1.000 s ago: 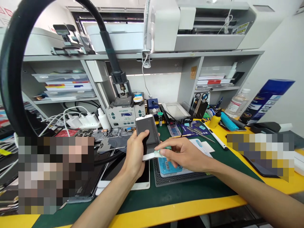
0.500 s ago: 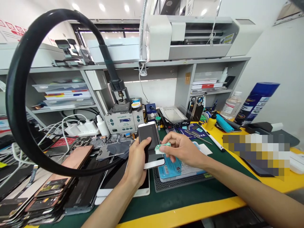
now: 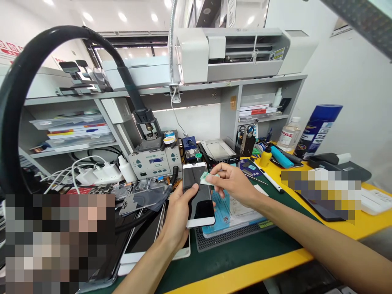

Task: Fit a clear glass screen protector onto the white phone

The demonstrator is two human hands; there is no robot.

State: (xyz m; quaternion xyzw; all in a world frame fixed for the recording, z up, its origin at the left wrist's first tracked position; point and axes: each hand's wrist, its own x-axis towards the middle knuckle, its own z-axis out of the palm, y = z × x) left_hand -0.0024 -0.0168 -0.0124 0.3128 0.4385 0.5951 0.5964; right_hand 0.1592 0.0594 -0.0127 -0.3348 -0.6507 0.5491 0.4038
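Note:
A white-framed smartphone [image 3: 200, 208] with a dark screen is held tilted in my left hand [image 3: 179, 206], thumb lying on the glass and fingers behind. My right hand [image 3: 234, 183] pinches a small folded green-and-white cloth or wipe [image 3: 207, 179] over the upper right part of the screen. Whether the wipe touches the glass I cannot tell. Beneath the hands lie a blue and clear packet [image 3: 222, 214] and a dark perforated mat [image 3: 211, 244]. Under my left wrist is a white-edged tablet-like panel [image 3: 183, 253].
A thick black hose [image 3: 9, 102] arches on the left from a hot-air station [image 3: 154, 163]. Blue spray can [image 3: 318, 130], clear bottle [image 3: 288, 134] and yellow bottle [image 3: 266, 157] stand at right. White pen-like tool [image 3: 269, 179] lies on the green mat [image 3: 245, 253]. Parts of the view are pixelated.
The wipe has moved from the lower middle of the phone's screen up towards its upper right. The phone stands more upright in my left hand. The camera view has shifted slightly.

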